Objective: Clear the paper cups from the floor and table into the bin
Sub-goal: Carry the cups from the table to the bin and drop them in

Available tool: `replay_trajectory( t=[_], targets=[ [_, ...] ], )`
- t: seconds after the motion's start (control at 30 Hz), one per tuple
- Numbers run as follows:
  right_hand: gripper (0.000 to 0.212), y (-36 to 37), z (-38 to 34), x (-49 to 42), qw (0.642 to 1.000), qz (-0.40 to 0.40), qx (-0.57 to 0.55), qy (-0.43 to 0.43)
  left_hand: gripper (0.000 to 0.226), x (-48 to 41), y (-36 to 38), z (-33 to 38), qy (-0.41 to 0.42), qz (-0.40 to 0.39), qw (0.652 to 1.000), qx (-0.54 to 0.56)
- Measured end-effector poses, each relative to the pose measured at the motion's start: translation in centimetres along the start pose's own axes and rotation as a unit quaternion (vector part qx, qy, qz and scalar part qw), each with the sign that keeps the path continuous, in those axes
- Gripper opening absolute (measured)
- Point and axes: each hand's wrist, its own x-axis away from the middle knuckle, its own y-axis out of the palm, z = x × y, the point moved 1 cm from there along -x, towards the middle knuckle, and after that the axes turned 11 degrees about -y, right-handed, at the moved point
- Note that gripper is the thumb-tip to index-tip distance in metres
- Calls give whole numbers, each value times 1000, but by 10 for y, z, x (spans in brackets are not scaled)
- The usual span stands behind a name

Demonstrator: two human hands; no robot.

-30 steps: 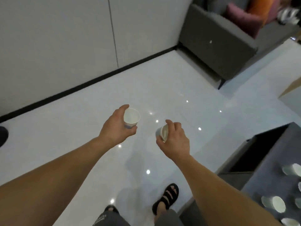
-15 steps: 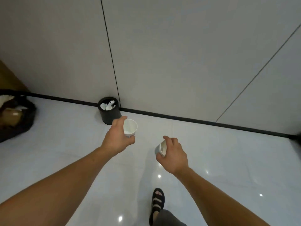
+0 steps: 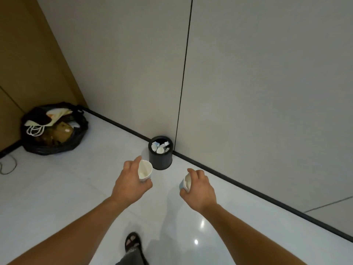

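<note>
From the head camera I see my left grip curled round a white paper cup, its mouth tilted towards me, held above the floor just short of the black bin. My right grip holds a second paper cup, tipped sideways. The bin stands against the wall's dark skirting, with white cups inside. A full black rubbish bag sits in the far left corner.
</note>
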Motion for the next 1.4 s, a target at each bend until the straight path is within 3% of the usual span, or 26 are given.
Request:
replay_trajectory(
  t=[0.17,0.33,0.77,1.0,1.17,1.4],
  targets=[
    [70,15,-32,-107,1000,18,6,-14,82,-106,-13,-11,-4,-10,1000,3],
    [73,24,-45,-178,1000,28,-8,11,79,-197,-26,-6,52,-30,998,-24],
    [77,105,4,-350,993,-40,-70,84,89,-385,35,-6,73,-103,988,-89],
    [73,202,75,-461,990,-40,-82,104,86,-520,140,-38,84,-148,980,-106],
    [70,295,134,-525,995,-22,-60,73,84,-611,247,-82,111,-143,978,-107],
    [72,429,188,-571,994,-8,-54,91,86,-665,377,-162,186,-162,960,-136]
  ],
)
